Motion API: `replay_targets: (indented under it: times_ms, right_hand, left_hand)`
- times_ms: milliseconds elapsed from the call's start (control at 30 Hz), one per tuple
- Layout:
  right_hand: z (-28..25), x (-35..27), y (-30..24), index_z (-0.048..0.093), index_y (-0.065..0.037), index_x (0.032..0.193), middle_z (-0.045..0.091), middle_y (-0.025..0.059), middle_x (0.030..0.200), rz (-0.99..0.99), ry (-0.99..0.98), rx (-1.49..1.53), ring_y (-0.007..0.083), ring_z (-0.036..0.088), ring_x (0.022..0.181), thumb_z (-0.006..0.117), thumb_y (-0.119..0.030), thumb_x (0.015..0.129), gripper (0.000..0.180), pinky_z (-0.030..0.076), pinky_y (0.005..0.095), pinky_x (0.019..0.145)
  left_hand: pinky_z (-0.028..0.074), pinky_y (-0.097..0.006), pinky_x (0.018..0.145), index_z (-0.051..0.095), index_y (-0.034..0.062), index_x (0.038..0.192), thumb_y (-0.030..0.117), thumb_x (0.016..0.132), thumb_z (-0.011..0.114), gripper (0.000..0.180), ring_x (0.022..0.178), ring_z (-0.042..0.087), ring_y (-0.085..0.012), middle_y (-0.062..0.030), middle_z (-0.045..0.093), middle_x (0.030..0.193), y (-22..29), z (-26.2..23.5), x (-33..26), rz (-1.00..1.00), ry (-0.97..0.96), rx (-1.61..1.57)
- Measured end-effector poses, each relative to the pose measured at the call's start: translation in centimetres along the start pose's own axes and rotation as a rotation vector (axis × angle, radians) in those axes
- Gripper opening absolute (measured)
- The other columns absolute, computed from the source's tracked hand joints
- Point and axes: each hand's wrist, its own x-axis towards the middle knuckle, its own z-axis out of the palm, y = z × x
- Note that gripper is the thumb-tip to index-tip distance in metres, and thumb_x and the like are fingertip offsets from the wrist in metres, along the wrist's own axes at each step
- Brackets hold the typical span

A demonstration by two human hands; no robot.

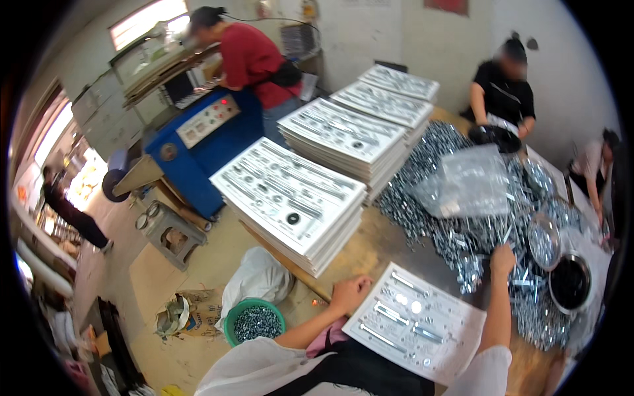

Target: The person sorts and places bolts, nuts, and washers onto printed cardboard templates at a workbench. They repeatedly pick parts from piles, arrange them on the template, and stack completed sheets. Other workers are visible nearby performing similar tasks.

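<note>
In front of me a white printed card (pixel 416 322) lies tilted at the table edge, with bolts and other shiny metal parts on it. My left hand (pixel 352 294) rests by the card's upper left corner, its fingers curled; what they hold, if anything, is hidden. Over to the right, my right hand (pixel 503 259) reaches into a large heap of loose metal hardware (pixel 422 178). Its fingers are closed together beside a bright strip of metal, but their grip is too small to make out. A clear plastic bag (pixel 472 181) lies on the heap.
Tall stacks of similar cards (pixel 290 191) stand left of the heap. A dark-filled metal bowl (pixel 569 284) and a clear round tub (pixel 544 241) sit at right. Below left is a green basin (pixel 255 322) of small parts. Co-workers stand by a blue machine (pixel 205 142) and across the table.
</note>
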Motion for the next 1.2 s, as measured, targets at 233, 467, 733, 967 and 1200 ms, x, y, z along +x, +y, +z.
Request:
replay_targets:
  times_ms: [233,467,733,967,1200]
  right_hand:
    - [-5.1,1.6,-2.3,0.058,-0.004,0.095,0.069,0.0185,0.080,0.163,-0.129,0.167,0.0388,0.068,0.073,0.051,-0.023,0.097,0.021,0.052,0.0497,0.066]
    - [-5.8,-0.3,1.6,0.063,-0.002,0.088,0.067,0.0204,0.081,0.171,-0.197,0.400,0.0396,0.065,0.076,0.045,-0.036,0.103,0.041,0.049,0.0508,0.065]
    - [-7.9,-0.3,1.7,0.061,0.001,0.076,0.059,0.0163,0.063,0.289,-0.183,0.755,0.0321,0.062,0.054,0.040,-0.039,0.105,0.054,0.045,0.0456,0.054]
    - [-7.2,-3.2,5.2,0.055,-0.002,0.074,0.051,0.0089,0.058,0.362,0.116,0.806,0.0222,0.051,0.047,0.039,-0.036,0.106,0.049,0.040,0.0385,0.048]
    - [-18.0,-13.2,-3.6,0.049,-0.007,0.073,0.044,0.0010,0.058,0.262,-0.238,1.384,0.0104,0.043,0.045,0.040,-0.034,0.106,0.044,0.035,0.0269,0.042]
  left_hand:
    - [0.053,-0.039,0.063,0.073,0.0161,0.101,0.028,0.092,0.059,0.020,0.070,0.069,-0.0252,-0.0079,0.072,0.081,0.3,-1.4,-0.7,-0.020,0.021,0.000]
    - [0.053,-0.040,0.064,0.072,0.0160,0.100,0.028,0.092,0.059,0.020,0.071,0.069,-0.0264,-0.0075,0.072,0.084,0.0,-0.8,-0.5,0.025,0.023,-0.008]
    - [0.054,-0.041,0.068,0.072,0.0150,0.101,0.028,0.092,0.058,0.021,0.075,0.070,-0.0276,-0.0084,0.073,0.085,-0.4,-1.2,-0.9,0.028,0.032,0.001]
    - [0.054,-0.041,0.069,0.071,0.0137,0.105,0.029,0.094,0.056,0.024,0.077,0.070,-0.0292,-0.0116,0.073,0.092,0.0,-1.2,-0.7,-0.032,-0.001,-0.017]
    - [0.053,-0.038,0.068,0.068,0.0063,0.112,0.029,0.100,0.055,0.029,0.076,0.069,-0.0247,-0.0112,0.071,0.093,6.8,0.5,1.1,0.263,-0.033,-0.351]
